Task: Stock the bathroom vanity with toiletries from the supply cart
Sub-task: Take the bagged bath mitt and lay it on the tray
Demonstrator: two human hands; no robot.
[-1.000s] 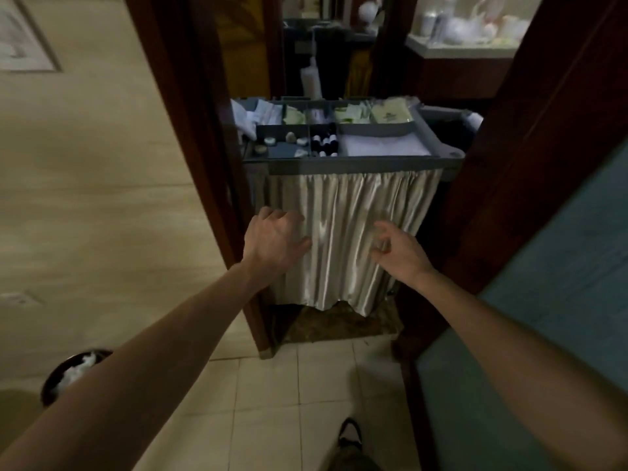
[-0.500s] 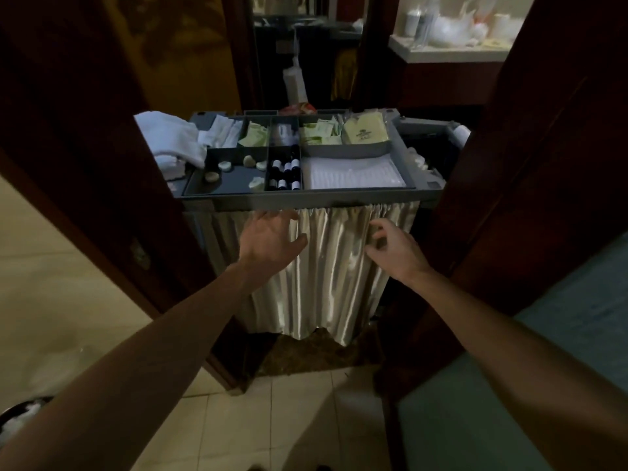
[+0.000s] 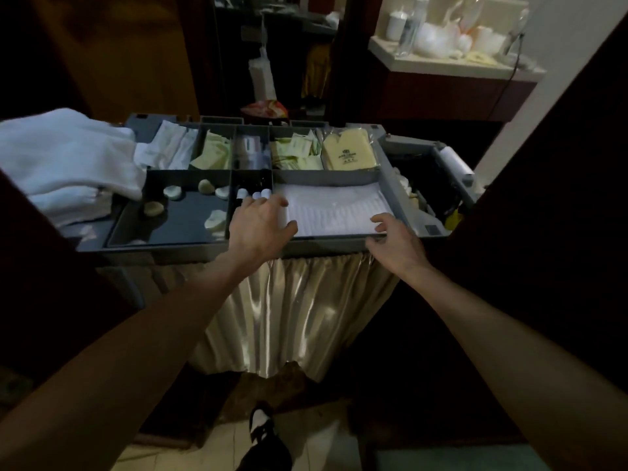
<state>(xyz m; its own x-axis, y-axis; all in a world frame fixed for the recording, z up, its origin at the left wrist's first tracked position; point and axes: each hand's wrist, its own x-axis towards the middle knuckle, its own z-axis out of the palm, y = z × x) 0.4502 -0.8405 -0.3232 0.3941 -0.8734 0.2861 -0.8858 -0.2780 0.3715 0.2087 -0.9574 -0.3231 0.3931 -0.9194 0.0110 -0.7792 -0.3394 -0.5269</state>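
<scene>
Cart: supply cart (image 3: 326, 245) in a doorway, grey compartment tray on top, satin skirt (image 3: 299, 307) below.
Toiletries: white-capped bottles (image 3: 242, 193) front middle; round soaps (image 3: 171, 192) left of them; flat white packets (image 3: 334, 210) right.
Left hand (image 3: 260, 226): fingers spread, palm down, fingertips at the bottle caps; holding nothing.
Right hand (image 3: 396, 239): fingers loosely bent, empty, at the tray's front rim; contact unclear.
Towels (image 3: 68, 158): white, at the cart's left end.
</scene>
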